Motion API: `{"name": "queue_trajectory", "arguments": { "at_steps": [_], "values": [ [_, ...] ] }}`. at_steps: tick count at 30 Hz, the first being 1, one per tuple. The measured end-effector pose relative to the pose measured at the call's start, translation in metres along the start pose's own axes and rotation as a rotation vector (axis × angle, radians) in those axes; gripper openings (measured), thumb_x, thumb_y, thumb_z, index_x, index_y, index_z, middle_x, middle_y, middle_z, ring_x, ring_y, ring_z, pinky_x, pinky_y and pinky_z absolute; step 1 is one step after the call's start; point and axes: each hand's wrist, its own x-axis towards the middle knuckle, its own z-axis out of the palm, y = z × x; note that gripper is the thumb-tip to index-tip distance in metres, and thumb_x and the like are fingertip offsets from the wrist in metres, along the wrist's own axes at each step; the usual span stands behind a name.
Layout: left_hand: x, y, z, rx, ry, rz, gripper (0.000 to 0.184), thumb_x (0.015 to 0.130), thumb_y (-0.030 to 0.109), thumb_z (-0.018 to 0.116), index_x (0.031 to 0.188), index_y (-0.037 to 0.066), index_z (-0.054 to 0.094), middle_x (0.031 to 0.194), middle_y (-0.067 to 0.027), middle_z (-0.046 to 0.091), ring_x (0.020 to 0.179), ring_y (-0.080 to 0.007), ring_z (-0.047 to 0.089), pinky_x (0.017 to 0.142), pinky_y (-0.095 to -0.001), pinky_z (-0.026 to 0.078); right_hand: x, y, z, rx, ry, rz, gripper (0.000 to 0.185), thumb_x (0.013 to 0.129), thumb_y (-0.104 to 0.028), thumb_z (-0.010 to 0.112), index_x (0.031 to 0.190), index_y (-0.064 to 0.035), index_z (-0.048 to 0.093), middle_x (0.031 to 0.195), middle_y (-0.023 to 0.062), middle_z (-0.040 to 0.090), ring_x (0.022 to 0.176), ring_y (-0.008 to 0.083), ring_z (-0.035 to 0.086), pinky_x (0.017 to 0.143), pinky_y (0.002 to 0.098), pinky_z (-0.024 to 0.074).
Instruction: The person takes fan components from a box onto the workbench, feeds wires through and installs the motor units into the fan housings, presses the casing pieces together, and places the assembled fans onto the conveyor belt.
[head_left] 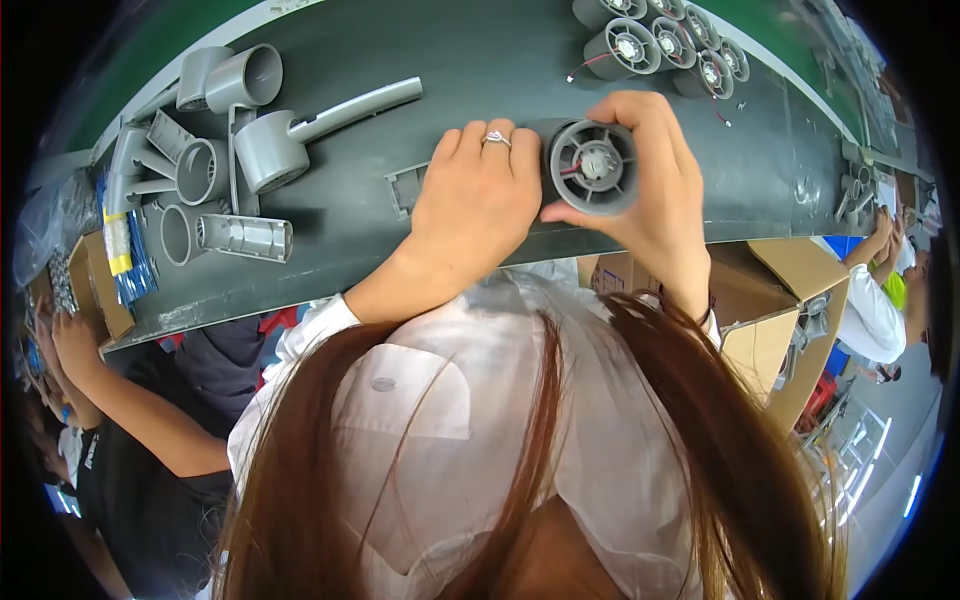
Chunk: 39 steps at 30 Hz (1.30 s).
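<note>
My right hand (655,185) is wrapped around a grey cylindrical fan housing (622,172), thumb and fingers on its side. The housing's spoked round end faces me, with a small motor (597,163) in the centre and a red wire beside it. Close to the housing's left side is my left hand (475,195), back upward and fingers curled down; a ring shows on one finger. Its fingertips are hidden, so whatever they hold cannot be seen. A flat grey plastic frame (403,190) on the bench sticks out from behind the left hand.
Several similar motor housings (622,48) stand at the back right of the dark bench (480,60). Grey handled shells (272,152) lie at the left, near bundled blue wires (138,275). Cardboard boxes (765,300) sit below the front edge. Other people's arms (150,400) show at both sides.
</note>
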Motion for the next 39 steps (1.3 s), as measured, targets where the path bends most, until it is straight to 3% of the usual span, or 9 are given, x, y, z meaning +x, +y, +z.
{"name": "queue_trajectory", "arguments": {
  "at_steps": [10,13,19,22,23,26,32,39],
  "values": [
    [-0.003,-0.003,0.002,-0.022,-0.067,-0.015,0.02,0.068,0.008,0.06,0.085,0.0,0.053,0.083,-0.0146,0.058,0.073,-0.0258,0.057,0.069,-0.0348,0.044,-0.011,0.024,0.029,0.095,0.165,-0.107,0.071,0.049,-0.019,0.091,0.106,-0.0005,0.053,0.099,0.0157,0.058,0.087,0.032,0.059,0.073,0.0364,0.0508],
    [-0.005,-0.007,0.007,-0.046,-0.047,-0.011,0.02,0.068,0.008,0.06,0.085,0.0,0.053,0.083,-0.0145,0.058,0.073,-0.0256,0.057,0.068,-0.0345,0.044,-0.011,0.018,0.033,-0.001,0.205,-0.109,0.07,0.049,-0.022,0.091,0.105,-0.0012,0.054,0.097,0.016,0.059,0.084,0.031,0.06,0.072,0.0355,0.0512],
    [-0.009,-0.009,0.006,-0.096,-0.078,-0.01,0.02,0.067,0.007,0.06,0.084,0.0,0.053,0.083,-0.0151,0.058,0.073,-0.0252,0.057,0.066,-0.034,0.044,-0.019,0.024,0.044,0.093,0.302,-0.087,0.069,0.052,-0.03,0.092,0.103,-0.0018,0.055,0.094,0.0143,0.06,0.082,0.0275,0.06,0.069,0.0332,0.0508],
    [-0.01,-0.01,0.009,-0.086,-0.024,0.024,0.018,0.067,0.007,0.059,0.083,0.0,0.052,0.081,-0.0139,0.057,0.071,-0.0236,0.055,0.065,-0.0328,0.043,-0.034,0.023,0.047,0.138,0.252,-0.044,0.079,0.057,-0.037,0.092,0.114,-0.0021,0.049,0.103,0.0137,0.052,0.089,0.022,0.053,0.079,0.0328,0.0448],
    [-0.011,-0.01,0.01,-0.078,0.002,0.041,0.018,0.067,0.007,0.059,0.082,0.001,0.052,0.08,-0.0133,0.056,0.07,-0.023,0.054,0.064,-0.0323,0.043,-0.037,0.023,0.047,0.138,0.235,-0.033,0.08,0.057,-0.035,0.092,0.115,-0.0028,0.047,0.103,0.013,0.05,0.089,0.0209,0.053,0.077,0.033,0.0448],
    [-0.013,-0.01,0.005,-0.115,-0.058,0.035,0.019,0.071,0.004,0.059,0.088,0.0,0.054,0.084,-0.0106,0.057,0.068,-0.0233,0.054,0.062,-0.0334,0.04,-0.044,0.024,0.054,0.223,0.355,0.049,0.073,0.054,-0.036,0.092,0.104,-0.0014,0.053,0.092,0.0135,0.06,0.078,0.0241,0.058,0.07,0.032,0.0496],
    [-0.013,-0.016,0.016,-0.093,0.049,0.074,0.017,0.064,0.007,0.06,0.079,0.001,0.052,0.076,-0.0102,0.052,0.064,-0.0192,0.05,0.059,-0.0299,0.039,-0.047,0.036,0.062,0.243,0.359,-0.001,0.081,0.051,-0.037,0.094,0.11,-0.0015,0.05,0.095,0.0147,0.059,0.083,0.0243,0.057,0.071,0.0328,0.0487],
    [-0.014,-0.016,0.016,-0.138,-0.001,0.028,0.017,0.065,0.005,0.059,0.08,0.001,0.051,0.076,-0.0108,0.052,0.065,-0.0207,0.05,0.059,-0.0309,0.039,-0.04,0.037,0.059,0.298,0.293,0.036,0.082,0.05,-0.037,0.094,0.112,-0.0039,0.05,0.097,0.0144,0.058,0.083,0.0247,0.057,0.072,0.0342,0.0489]
  ]
}}
